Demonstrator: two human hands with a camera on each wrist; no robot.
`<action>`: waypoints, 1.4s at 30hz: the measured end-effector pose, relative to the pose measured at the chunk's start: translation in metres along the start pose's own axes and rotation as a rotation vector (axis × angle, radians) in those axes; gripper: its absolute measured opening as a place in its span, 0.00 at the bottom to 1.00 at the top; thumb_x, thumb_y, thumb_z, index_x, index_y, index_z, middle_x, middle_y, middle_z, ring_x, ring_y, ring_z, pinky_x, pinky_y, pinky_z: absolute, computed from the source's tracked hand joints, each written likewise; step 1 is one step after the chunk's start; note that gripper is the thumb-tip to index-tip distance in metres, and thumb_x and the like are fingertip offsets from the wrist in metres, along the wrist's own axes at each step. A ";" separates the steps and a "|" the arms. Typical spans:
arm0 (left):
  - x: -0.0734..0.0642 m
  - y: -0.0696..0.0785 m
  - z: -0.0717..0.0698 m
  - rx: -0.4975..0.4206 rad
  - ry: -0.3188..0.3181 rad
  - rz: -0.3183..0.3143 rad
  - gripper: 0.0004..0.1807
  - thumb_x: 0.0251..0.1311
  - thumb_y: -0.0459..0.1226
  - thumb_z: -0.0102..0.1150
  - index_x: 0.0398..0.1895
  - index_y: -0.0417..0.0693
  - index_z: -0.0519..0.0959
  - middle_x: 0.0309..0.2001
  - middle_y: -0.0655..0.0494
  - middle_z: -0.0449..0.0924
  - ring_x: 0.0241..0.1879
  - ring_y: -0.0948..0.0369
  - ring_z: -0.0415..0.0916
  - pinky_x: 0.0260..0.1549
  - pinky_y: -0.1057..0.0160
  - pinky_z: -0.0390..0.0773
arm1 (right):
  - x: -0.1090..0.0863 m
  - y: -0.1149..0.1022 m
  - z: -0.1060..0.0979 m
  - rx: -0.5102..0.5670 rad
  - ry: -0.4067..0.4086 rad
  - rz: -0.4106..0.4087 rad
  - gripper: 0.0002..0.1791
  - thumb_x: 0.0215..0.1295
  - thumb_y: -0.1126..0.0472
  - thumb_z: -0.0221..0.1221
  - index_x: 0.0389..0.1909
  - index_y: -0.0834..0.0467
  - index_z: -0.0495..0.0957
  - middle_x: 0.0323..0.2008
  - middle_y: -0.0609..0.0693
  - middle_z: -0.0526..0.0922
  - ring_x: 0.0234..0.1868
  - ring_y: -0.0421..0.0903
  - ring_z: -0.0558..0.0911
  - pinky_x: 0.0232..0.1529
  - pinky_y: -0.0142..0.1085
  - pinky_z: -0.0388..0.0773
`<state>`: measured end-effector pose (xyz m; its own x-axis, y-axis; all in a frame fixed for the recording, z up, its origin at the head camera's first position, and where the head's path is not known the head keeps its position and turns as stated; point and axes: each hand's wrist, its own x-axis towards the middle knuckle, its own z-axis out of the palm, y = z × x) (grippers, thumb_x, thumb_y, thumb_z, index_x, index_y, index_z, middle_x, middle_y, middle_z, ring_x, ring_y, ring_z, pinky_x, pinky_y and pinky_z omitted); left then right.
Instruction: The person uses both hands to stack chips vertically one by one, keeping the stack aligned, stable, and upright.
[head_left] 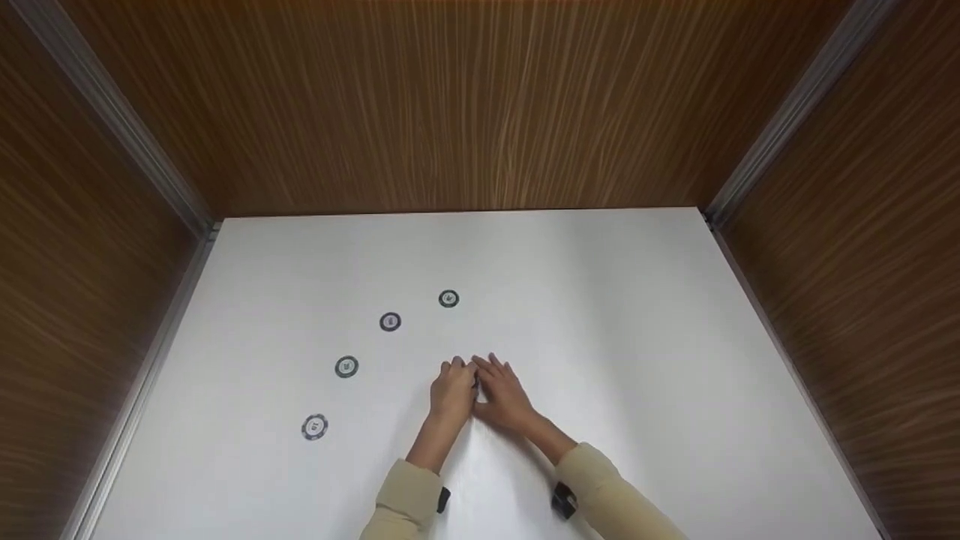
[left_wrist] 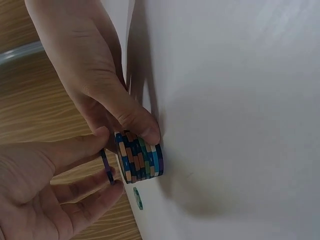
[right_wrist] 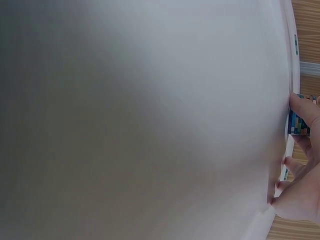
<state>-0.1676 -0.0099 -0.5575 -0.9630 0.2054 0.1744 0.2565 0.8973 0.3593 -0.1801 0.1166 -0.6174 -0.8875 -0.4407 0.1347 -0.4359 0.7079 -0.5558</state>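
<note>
My left hand [head_left: 451, 394] is beside my right hand [head_left: 505, 397] near the middle of the white table. In the left wrist view, the left thumb and fingers pinch a single thin poker chip [left_wrist: 107, 169] with a dark blue and purple edge. It is on edge above a short stack of poker chips [left_wrist: 141, 161], with blue, orange and green stripes. My right hand grips this stack at the table, its thumb against the near side. The stack's far side is hidden. From the head view, only a sliver of it shows between the hands.
Several single chips lie flat and spaced apart in a curve on the left: one [head_left: 448, 298] farthest back, then others [head_left: 390, 322] [head_left: 346, 367], and a chip [head_left: 315, 427] nearest me. Wood-grain panels [head_left: 465, 105] wall the table [head_left: 637, 337] at back and sides.
</note>
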 end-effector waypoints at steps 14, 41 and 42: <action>-0.005 -0.001 0.004 -0.014 0.012 -0.021 0.12 0.44 0.29 0.68 0.34 0.38 0.79 0.29 0.48 0.73 0.32 0.53 0.73 0.26 0.62 0.80 | 0.000 -0.001 0.000 0.005 0.014 -0.005 0.28 0.52 0.56 0.65 0.54 0.61 0.71 0.62 0.58 0.65 0.65 0.62 0.57 0.62 0.59 0.49; -0.009 0.003 0.012 0.007 0.026 -0.071 0.10 0.49 0.29 0.65 0.36 0.37 0.78 0.33 0.47 0.73 0.34 0.53 0.72 0.27 0.64 0.80 | 0.000 0.001 0.001 0.006 0.011 -0.012 0.26 0.51 0.55 0.65 0.52 0.60 0.73 0.61 0.59 0.66 0.64 0.63 0.57 0.62 0.59 0.49; -0.009 0.003 0.011 0.013 0.015 -0.076 0.11 0.49 0.29 0.65 0.37 0.37 0.78 0.33 0.47 0.73 0.35 0.53 0.72 0.27 0.64 0.80 | 0.000 0.001 0.000 0.011 0.006 -0.008 0.26 0.52 0.54 0.64 0.52 0.59 0.73 0.62 0.59 0.65 0.65 0.62 0.56 0.62 0.59 0.48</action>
<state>-0.1594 -0.0043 -0.5681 -0.9783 0.1308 0.1608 0.1816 0.9151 0.3601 -0.1808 0.1172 -0.6184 -0.8847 -0.4435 0.1439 -0.4417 0.6982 -0.5635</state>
